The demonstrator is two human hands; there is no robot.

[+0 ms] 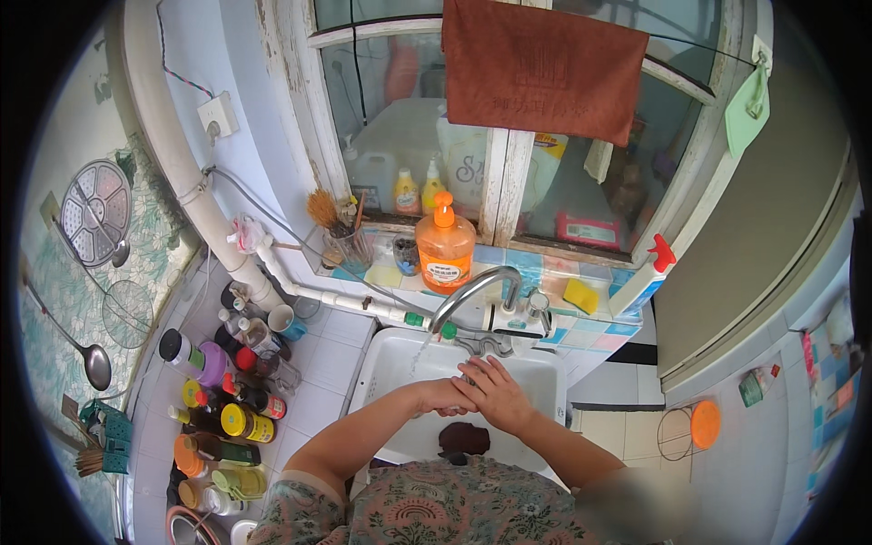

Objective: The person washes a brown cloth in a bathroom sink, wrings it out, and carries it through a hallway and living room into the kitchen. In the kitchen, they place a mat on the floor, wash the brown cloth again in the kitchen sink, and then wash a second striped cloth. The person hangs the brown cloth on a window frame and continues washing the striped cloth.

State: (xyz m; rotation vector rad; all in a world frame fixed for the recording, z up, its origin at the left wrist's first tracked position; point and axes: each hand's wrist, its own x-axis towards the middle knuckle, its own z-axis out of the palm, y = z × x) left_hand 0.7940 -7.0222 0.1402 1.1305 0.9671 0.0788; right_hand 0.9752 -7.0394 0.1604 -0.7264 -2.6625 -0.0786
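Both my hands meet over the white sink (551, 386). My right hand (497, 396) lies across the left with its fingers stretched out. Under it, my left hand (445, 397) has most of its fingers hidden, so their shape is unclear. A thin stream of water (419, 356) runs from the curved chrome faucet (470, 289), just left of and beyond my hands. Below them in the sink is a dark brown thing (464, 439), perhaps a cloth. An orange pump bottle (444, 245) stands on the tiled ledge behind the faucet.
Several sauce bottles and jars (247, 422) crowd the tiled counter at left. A yellow sponge (581, 296) and a red-topped spray bottle (640, 282) sit on the ledge at right. Above hangs a brown towel (545, 68) before the window. Cooking tools, including a ladle (96, 365), hang at far left.
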